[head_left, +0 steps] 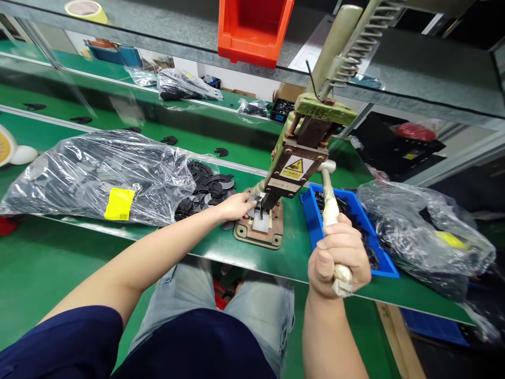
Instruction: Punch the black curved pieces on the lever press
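Observation:
A green hand press stands on the green table, its base plate near the front edge. My right hand is wrapped round the press's lever, to the right of the press. At the base, the fingers of my left hand are closed on a small dark part under the press head, above a light metal plate. Loose black curved parts lie in a pile left of the press. A blue bin right of it holds black parts.
A large clear bag of dark parts lies at the left, another bag at the right. An orange bin sits on the shelf above. Several black parts lie along the green surface behind the table.

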{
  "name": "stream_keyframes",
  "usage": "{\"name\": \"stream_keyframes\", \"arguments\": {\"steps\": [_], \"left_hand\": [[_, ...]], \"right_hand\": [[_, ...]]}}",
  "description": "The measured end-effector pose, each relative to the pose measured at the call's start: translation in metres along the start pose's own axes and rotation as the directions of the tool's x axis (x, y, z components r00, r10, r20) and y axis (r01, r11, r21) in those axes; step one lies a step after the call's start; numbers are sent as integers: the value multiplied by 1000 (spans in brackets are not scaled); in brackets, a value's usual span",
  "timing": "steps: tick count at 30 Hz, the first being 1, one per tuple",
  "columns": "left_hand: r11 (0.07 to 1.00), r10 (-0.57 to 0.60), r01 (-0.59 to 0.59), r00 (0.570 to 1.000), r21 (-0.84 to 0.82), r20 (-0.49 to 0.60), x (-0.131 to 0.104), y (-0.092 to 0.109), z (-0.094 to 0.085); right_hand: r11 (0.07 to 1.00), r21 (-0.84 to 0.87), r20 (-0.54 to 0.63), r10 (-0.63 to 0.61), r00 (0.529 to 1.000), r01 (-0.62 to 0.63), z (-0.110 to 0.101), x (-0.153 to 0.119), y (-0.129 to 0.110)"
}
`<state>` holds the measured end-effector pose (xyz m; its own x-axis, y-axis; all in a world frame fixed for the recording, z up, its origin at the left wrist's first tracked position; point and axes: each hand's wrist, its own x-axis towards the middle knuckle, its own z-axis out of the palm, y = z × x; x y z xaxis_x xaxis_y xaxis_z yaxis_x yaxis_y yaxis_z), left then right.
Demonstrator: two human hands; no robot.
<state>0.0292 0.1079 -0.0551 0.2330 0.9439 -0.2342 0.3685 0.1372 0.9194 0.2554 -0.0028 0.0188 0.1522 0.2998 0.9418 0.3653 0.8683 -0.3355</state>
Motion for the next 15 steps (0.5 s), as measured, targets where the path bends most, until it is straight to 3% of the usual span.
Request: {"name": "stream_keyframes", "arguments": {"steps": [4,11,15], "left_hand": [[996,39,-41,999,82,24,5,2,-6],[997,55,-44,987,-70,154,9,1,-16],[996,77,-68,983,-59,166,8,-2,-16]], "right_hand": [[1000,-24,10,16,1000,-16,-2,-1,0],[999,-41,18,3,1000,-3,-3,-3,3],[1000,1,-14,-8,1000,8,-1,-3,3]]}}
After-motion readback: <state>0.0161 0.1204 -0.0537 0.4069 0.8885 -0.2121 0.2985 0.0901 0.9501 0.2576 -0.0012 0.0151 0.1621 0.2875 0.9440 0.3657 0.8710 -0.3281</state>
